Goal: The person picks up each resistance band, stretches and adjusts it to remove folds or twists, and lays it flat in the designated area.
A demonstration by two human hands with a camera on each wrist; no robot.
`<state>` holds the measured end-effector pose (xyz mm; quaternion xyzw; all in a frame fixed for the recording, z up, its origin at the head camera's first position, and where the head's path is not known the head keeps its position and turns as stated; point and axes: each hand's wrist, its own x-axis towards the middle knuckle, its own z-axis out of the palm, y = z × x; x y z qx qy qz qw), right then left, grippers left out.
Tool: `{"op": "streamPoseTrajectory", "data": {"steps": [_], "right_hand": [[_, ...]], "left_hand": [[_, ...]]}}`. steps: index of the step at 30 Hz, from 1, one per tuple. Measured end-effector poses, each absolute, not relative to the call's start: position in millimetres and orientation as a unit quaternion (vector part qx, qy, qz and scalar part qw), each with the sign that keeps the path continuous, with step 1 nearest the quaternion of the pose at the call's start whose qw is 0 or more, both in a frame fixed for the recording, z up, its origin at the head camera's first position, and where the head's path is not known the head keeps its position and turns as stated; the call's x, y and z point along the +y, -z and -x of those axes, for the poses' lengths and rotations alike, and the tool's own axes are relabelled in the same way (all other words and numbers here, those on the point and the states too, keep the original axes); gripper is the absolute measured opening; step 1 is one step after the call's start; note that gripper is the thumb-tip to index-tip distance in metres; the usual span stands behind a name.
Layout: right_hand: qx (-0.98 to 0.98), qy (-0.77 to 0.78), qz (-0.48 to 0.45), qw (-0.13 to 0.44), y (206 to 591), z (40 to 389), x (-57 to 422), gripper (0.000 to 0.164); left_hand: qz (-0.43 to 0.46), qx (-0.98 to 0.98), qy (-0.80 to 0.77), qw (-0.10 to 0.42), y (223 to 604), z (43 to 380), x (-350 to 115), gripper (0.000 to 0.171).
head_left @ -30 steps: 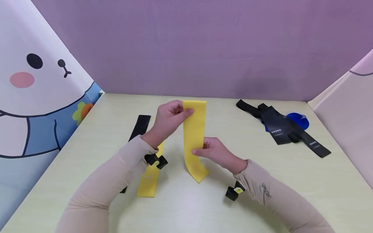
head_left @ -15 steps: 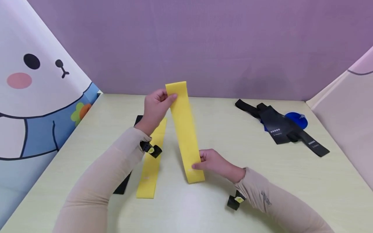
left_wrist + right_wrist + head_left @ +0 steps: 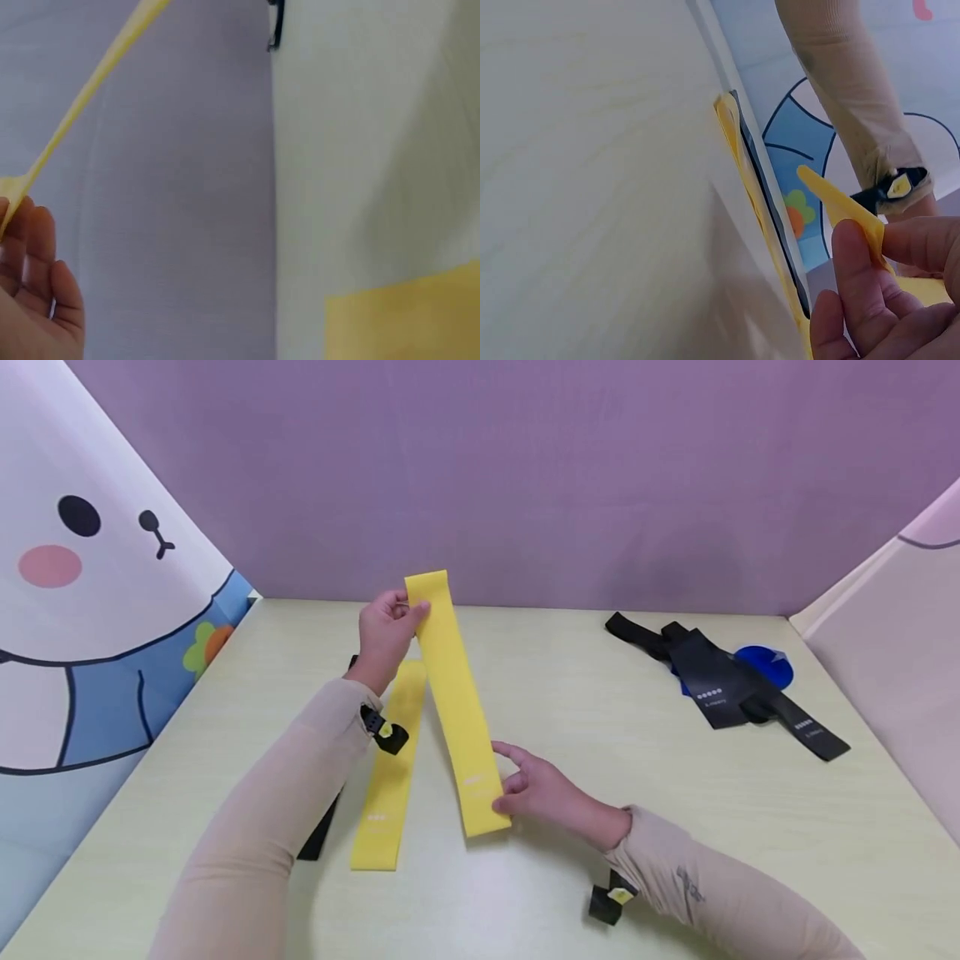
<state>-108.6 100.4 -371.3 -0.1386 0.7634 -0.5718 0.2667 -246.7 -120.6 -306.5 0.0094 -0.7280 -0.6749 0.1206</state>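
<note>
A yellow resistance band (image 3: 453,702) slants over the table, flat and lengthwise, its white print near the lower end. My left hand (image 3: 384,631) pinches its upper end between thumb and fingers; in the left wrist view the band (image 3: 90,82) runs edge-on up from those fingers. Low on the right edge, my right hand (image 3: 551,797) pinches the band beside the print, index finger stretched out along it. A second yellow band (image 3: 390,760) lies on the table below my left wrist. Left of that lies a black band (image 3: 322,831), mostly hidden by my forearm.
At the back right, black bands (image 3: 708,681) lie crossed in a pile, with a blue band (image 3: 765,668) under them. A purple panel (image 3: 525,485) stands behind the table, and a cartoon-printed panel (image 3: 112,610) on the left.
My left hand has moved up and left with the band's upper end. The curled lower end has straightened, the print now showing, and my right hand has moved lower along the edge.
</note>
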Motion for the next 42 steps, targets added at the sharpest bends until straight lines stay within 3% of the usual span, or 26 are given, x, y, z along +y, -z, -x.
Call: {"op": "streamPoseTrajectory", "data": {"steps": [3,6,11,17,31,38,42], "right_hand": [[0.764,0.569,0.138,0.271,373.6,106.8,95.7,0.076],[0.758,0.572,0.134,0.284,377.4,105.1,89.5,0.067],[0.745,0.567,0.14,0.322,382.3,100.9,79.7,0.047],[0.719,0.579,0.152,0.354,382.9,94.6,71.1,0.041],[0.705,0.582,0.134,0.383,385.4,92.2,63.5,0.063],[0.712,0.57,0.131,0.39,385.4,93.7,62.8,0.053],[0.714,0.567,0.128,0.391,385.3,94.7,63.1,0.057]], "left_hand": [[-0.003,-0.723,0.679,0.13,313.7,249.7,-117.1,0.028],[0.0,-0.729,0.672,0.127,320.7,251.5,-112.7,0.028],[-0.008,-0.768,0.634,0.089,336.5,257.5,-110.1,0.029],[-0.014,-0.814,0.578,0.047,353.3,261.7,-109.1,0.03],[-0.024,-0.854,0.519,-0.029,367.6,269.1,-105.0,0.036],[-0.009,-0.864,0.5,-0.049,369.2,268.7,-103.8,0.036],[-0.006,-0.869,0.493,-0.052,368.0,269.0,-101.9,0.036]]}}
